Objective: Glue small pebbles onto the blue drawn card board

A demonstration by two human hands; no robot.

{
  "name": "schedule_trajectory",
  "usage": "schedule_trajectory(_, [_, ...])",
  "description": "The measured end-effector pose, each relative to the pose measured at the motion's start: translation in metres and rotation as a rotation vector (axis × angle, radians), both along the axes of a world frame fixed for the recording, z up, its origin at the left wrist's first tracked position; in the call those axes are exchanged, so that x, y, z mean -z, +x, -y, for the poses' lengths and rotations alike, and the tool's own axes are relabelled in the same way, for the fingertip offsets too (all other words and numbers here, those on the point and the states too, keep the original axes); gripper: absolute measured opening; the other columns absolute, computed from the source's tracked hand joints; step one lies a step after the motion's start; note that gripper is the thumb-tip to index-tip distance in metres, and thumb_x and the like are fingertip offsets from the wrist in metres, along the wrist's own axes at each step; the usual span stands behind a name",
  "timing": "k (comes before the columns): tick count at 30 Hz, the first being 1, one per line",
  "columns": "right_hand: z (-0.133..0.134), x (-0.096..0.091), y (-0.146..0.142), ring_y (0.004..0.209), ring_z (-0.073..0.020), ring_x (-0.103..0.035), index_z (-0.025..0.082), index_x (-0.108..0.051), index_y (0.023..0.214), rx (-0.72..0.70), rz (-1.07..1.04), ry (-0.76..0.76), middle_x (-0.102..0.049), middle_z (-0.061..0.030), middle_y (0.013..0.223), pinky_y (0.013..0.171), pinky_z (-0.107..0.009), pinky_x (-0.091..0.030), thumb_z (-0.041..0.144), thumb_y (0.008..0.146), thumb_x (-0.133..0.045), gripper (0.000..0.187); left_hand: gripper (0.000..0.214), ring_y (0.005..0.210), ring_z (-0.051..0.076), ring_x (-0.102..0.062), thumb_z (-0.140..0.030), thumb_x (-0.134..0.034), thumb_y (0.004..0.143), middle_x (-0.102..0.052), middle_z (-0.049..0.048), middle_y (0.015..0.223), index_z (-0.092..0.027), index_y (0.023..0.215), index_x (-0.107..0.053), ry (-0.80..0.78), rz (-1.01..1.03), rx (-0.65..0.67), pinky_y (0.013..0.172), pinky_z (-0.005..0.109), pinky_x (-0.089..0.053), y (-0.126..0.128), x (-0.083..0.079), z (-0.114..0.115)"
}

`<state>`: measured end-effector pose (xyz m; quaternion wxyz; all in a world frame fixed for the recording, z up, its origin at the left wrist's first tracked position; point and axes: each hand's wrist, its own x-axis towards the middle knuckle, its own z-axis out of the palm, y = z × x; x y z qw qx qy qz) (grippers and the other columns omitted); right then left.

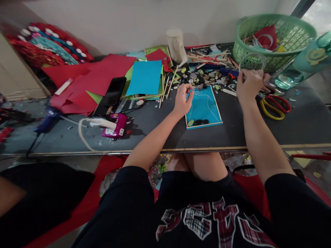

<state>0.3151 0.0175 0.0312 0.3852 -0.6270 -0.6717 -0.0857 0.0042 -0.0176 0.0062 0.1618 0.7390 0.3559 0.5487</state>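
Observation:
My left hand (183, 100) rests on the top left corner of a blue card with a wooden stick frame (204, 109). Its fingers are curled and pinched together; what they pinch is too small to make out. Faint white lines are drawn on the card, and three flat pebbles (198, 122) lie along its near edge. My right hand (248, 86) is raised to the right of the card, closed on a clear tape ring (252, 61) held up at the fingertips.
Pebbles (204, 76) and wooden sticks lie behind the card. A green basket (274, 51), a teal bottle (305, 63) and red-and-yellow scissors (275, 105) stand right. Blue paper (145, 77), red paper (90, 82), a black phone (111, 94), a pink device (116, 125) and a glue gun (48, 119) lie left.

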Motion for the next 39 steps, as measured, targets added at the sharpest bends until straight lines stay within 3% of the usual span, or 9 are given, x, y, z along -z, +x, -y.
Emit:
schedule_trajectory(2, [0.002, -0.001, -0.003, 0.128, -0.0400, -0.053, 0.018, -0.077, 0.093, 0.248, -0.054, -0.029, -0.073, -0.0203, 0.112, 0.114, -0.072, -0.028, 0.032, 0.104, -0.058, 0.027, 0.039, 0.084, 0.021, -0.054, -0.064, -0.044, 0.107, -0.050, 0.0043, 0.090, -0.027, 0.108, -0.054, 0.020, -0.028, 0.065, 0.082, 0.039, -0.050, 0.001, 0.005, -0.003])
schedule_trajectory(4, [0.007, -0.005, -0.013, 0.134, -0.0413, -0.049, 0.019, -0.078, 0.105, 0.242, -0.076, 0.007, -0.070, -0.0211, 0.128, 0.116, -0.072, -0.028, 0.038, 0.102, -0.065, 0.023, 0.026, 0.085, 0.021, -0.054, -0.052, -0.049, 0.106, -0.051, 0.0041, 0.091, -0.027, 0.108, -0.052, 0.049, -0.070, 0.120, 0.082, 0.038, -0.050, 0.002, 0.008, -0.002])
schedule_trajectory(6, [0.015, -0.011, -0.026, 0.138, -0.0415, -0.047, 0.023, -0.076, 0.121, 0.118, -0.076, 0.081, -0.065, -0.0190, 0.142, 0.118, -0.073, -0.030, 0.044, 0.102, -0.065, 0.030, 0.012, 0.086, 0.021, -0.054, -0.038, -0.052, 0.104, -0.051, 0.0040, 0.092, -0.027, 0.108, -0.051, 0.060, -0.102, 0.149, 0.081, 0.037, -0.049, 0.003, 0.008, 0.000])
schedule_trajectory(8, [0.023, -0.016, -0.042, 0.136, -0.0407, -0.052, 0.026, -0.076, 0.124, -0.019, -0.064, 0.108, -0.066, -0.0162, 0.141, 0.117, -0.071, -0.036, 0.044, 0.101, -0.064, 0.032, 0.009, 0.087, 0.021, -0.053, -0.027, -0.053, 0.099, -0.050, 0.0038, 0.092, -0.027, 0.107, -0.049, 0.059, -0.126, 0.162, 0.080, 0.037, -0.048, 0.004, 0.007, 0.001])
schedule_trajectory(11, [0.033, -0.017, -0.068, 0.131, -0.0380, -0.060, 0.030, -0.081, 0.112, -0.348, -0.003, 0.035, -0.070, -0.0125, 0.132, 0.117, -0.066, -0.043, 0.050, 0.103, -0.058, 0.031, 0.026, 0.086, 0.021, -0.050, -0.012, -0.054, 0.088, -0.046, 0.0033, 0.093, -0.028, 0.107, -0.047, 0.040, -0.161, 0.196, 0.078, 0.038, -0.046, 0.004, 0.006, 0.000])
schedule_trajectory(14, [0.039, -0.013, -0.089, 0.134, -0.0391, -0.060, 0.033, -0.083, 0.106, -0.517, 0.026, -0.045, -0.071, -0.0102, 0.135, 0.117, -0.068, -0.044, 0.059, 0.102, -0.058, 0.036, 0.043, 0.086, 0.021, -0.048, -0.001, -0.051, 0.075, -0.044, 0.0031, 0.093, -0.028, 0.108, -0.046, 0.003, -0.189, 0.228, 0.077, 0.038, -0.044, 0.004, 0.008, -0.002])
schedule_trajectory(20, [0.042, -0.008, -0.096, 0.131, -0.0393, -0.062, 0.031, -0.085, 0.096, -0.507, -0.028, -0.038, -0.074, -0.0097, 0.133, 0.115, -0.068, -0.045, 0.066, 0.101, -0.058, 0.044, 0.052, 0.079, 0.019, -0.044, 0.002, -0.051, 0.072, -0.045, 0.0032, 0.095, -0.028, 0.115, -0.049, -0.079, -0.184, 0.246, 0.070, 0.035, -0.038, 0.003, 0.010, -0.004])
schedule_trajectory(33, [0.043, -0.004, -0.099, 0.129, -0.0359, -0.063, 0.029, -0.073, 0.095, -0.516, -0.046, -0.054, -0.074, -0.0106, 0.129, 0.117, -0.063, -0.046, 0.050, 0.101, -0.060, 0.026, 0.054, 0.090, 0.022, -0.053, -0.012, -0.059, 0.068, -0.051, 0.0056, 0.098, -0.028, 0.119, -0.054, -0.239, -0.066, 0.304, 0.072, 0.037, -0.045, 0.001, 0.013, -0.011])
schedule_trajectory(39, [0.042, -0.004, -0.099, 0.126, -0.0365, -0.064, 0.031, -0.077, 0.098, -0.452, -0.051, -0.059, -0.075, -0.0101, 0.125, 0.115, -0.064, -0.048, 0.056, 0.098, -0.066, 0.027, 0.051, 0.087, 0.021, -0.054, -0.010, -0.059, 0.068, -0.051, 0.0047, 0.095, -0.028, 0.116, -0.055, -0.229, -0.067, 0.303, 0.069, 0.035, -0.046, 0.001, 0.010, -0.010])
